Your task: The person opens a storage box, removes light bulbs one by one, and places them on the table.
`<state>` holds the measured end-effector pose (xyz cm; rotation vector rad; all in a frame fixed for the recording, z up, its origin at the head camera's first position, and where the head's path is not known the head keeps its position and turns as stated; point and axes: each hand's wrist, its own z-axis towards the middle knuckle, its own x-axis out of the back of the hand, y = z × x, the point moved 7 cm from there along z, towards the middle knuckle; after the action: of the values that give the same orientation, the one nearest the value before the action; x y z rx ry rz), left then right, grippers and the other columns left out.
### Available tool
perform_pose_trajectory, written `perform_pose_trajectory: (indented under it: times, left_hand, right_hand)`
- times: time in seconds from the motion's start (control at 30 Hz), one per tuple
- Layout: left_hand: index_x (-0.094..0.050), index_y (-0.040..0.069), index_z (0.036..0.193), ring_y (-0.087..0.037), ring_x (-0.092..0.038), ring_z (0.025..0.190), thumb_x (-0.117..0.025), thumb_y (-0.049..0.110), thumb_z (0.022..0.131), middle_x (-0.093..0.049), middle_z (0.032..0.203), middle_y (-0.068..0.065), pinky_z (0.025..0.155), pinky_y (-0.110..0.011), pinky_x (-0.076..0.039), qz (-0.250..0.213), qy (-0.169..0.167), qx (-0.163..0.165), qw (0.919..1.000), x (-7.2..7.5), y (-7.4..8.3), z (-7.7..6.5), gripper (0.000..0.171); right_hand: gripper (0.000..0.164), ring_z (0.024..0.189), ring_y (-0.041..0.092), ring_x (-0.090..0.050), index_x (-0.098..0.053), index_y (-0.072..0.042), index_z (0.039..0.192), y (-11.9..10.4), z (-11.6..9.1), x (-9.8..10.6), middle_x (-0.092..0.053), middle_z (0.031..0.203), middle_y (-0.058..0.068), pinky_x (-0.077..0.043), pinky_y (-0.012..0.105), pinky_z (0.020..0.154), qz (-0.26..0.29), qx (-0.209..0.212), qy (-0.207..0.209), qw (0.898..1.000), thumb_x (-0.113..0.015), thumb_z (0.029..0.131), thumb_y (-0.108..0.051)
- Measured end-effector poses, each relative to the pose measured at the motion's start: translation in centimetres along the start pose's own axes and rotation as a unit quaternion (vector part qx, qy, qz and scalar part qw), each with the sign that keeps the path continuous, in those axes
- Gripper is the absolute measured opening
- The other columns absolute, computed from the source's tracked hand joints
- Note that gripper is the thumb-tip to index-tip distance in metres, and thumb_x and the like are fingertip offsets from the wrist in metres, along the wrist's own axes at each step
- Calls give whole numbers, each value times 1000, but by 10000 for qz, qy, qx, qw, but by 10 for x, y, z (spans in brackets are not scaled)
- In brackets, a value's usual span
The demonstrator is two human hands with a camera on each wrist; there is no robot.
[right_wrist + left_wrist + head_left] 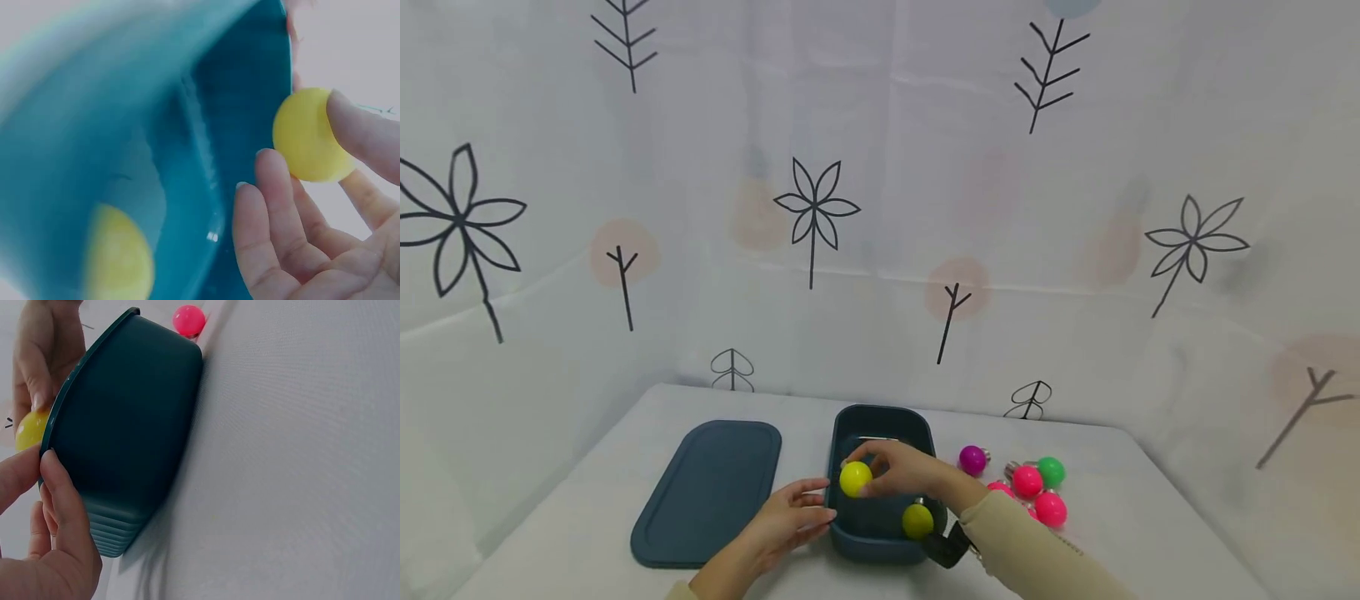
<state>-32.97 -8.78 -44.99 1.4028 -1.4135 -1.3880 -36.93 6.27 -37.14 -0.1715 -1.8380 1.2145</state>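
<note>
My right hand (898,468) pinches a round yellow light bulb (855,479) between thumb and fingers, above the left part of a dark blue-green bin (880,550). In the right wrist view the held bulb (311,134) is beside the bin's rim, its base hidden. A second yellow bulb (917,522) is at the bin's near right corner, cap end up; the right wrist view shows it inside. My left hand (786,521) touches the bin's left rim from outside with extended fingertips. The left wrist view shows those fingers (62,506) against the rim.
Left of the bin lies a flat lid (707,492) of similar colour. To the right are a purple bulb (972,460), a green bulb (1051,472) and several pink bulbs (1050,508). A patterned curtain (880,208) hangs behind the white table (602,508).
</note>
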Motion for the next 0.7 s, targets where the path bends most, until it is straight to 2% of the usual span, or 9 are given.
perform_pose_trajectory:
  times: [0.17,0.3,0.53,0.7]
  left_hand:
    - [-42,-5,131,-19,-58,84,-70,3,82,-49,106,-13,81,-34,-52,38,17,-2,10000,2,0,-2,57]
    - [-43,-5,131,-18,-59,83,-71,3,81,-50,105,-12,81,-34,-52,-25,5,-6,10000,1,0,-1,58]
    - [-42,-7,131,-17,-58,83,-71,2,80,-49,101,-9,80,-34,-52,-145,-59,-116,9998,0,-1,-1,60]
    - [-41,-7,132,-16,-59,83,-70,1,81,-49,101,-9,80,-34,-52,-167,-78,-138,9997,0,-1,0,59]
  right_hand:
    - [38,82,21,-60,-57,-15,120,3,-19,1,-59,95,5,-53,40,74,87,66,107,9999,-69,84,-11]
    - [40,78,22,-60,-57,-15,122,12,-33,7,-58,94,6,-53,41,73,169,-19,300,9994,-70,84,-13]
    - [43,78,21,-56,-57,-15,122,24,-59,24,-57,95,7,-54,39,71,105,-127,751,9970,-72,81,-16]
    - [46,75,21,-56,-56,-12,125,31,-76,38,-56,96,8,-54,37,67,192,-240,929,9952,-71,82,-14]
